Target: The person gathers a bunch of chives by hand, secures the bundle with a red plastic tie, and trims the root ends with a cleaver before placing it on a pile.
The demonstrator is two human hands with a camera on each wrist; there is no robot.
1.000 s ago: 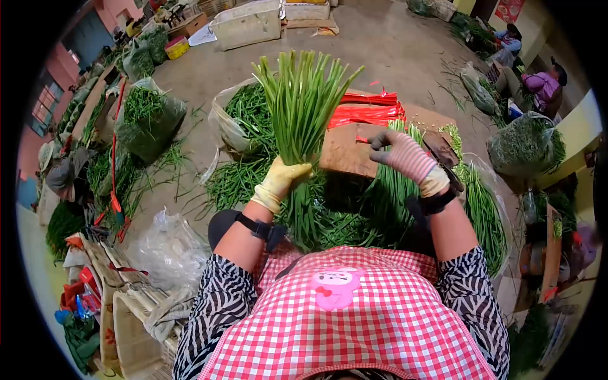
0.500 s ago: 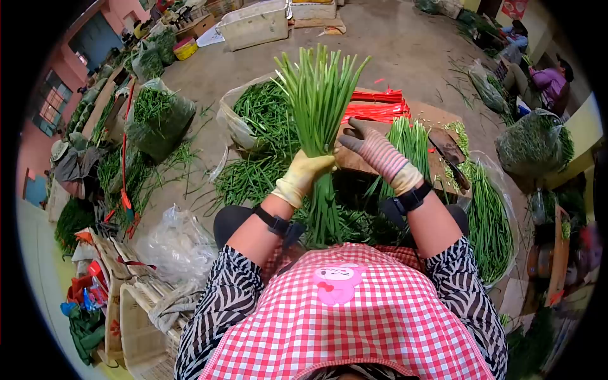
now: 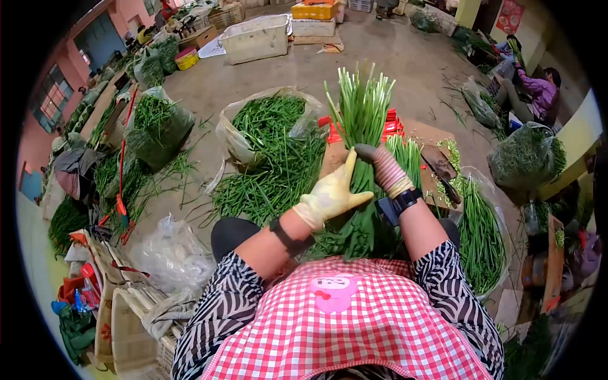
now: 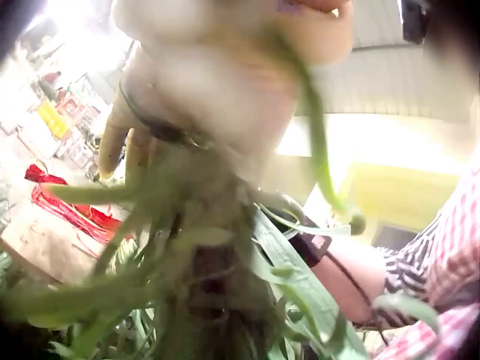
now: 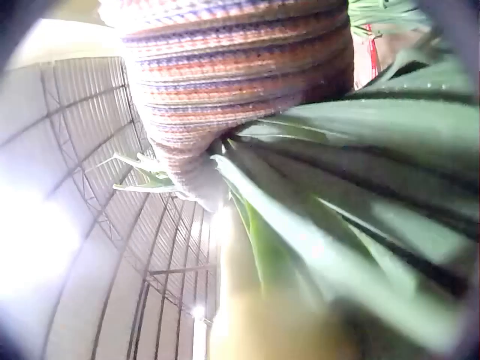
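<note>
A bunch of garlic chives (image 3: 361, 114) stands in front of the apron, pale cut stems up and green leaves hanging down. My right hand (image 3: 385, 170), in a striped knit glove with dark fingertips, grips it around the middle from the right. In the right wrist view the striped glove (image 5: 240, 75) curls over the flat leaves (image 5: 360, 202). My left hand (image 3: 331, 193), in a pale yellow glove, lies against the bunch's left side, fingers straight and thumb spread across the leaves. The left wrist view shows that hand blurred above the leaves.
Behind the bunch, a board (image 3: 437, 136) bears red ties (image 3: 394, 123), trimmed chives (image 3: 405, 155) and a knife (image 3: 440, 168). Loose chives spill from a plastic bag (image 3: 234, 136) at left; another heap (image 3: 481, 240) lies at right. A crate (image 3: 136, 329) stands by my left elbow.
The bunch has moved right and lower, in front of the board. My right hand came from beside the board to grip it; my left hand loosened its grip and straightened its fingers.
</note>
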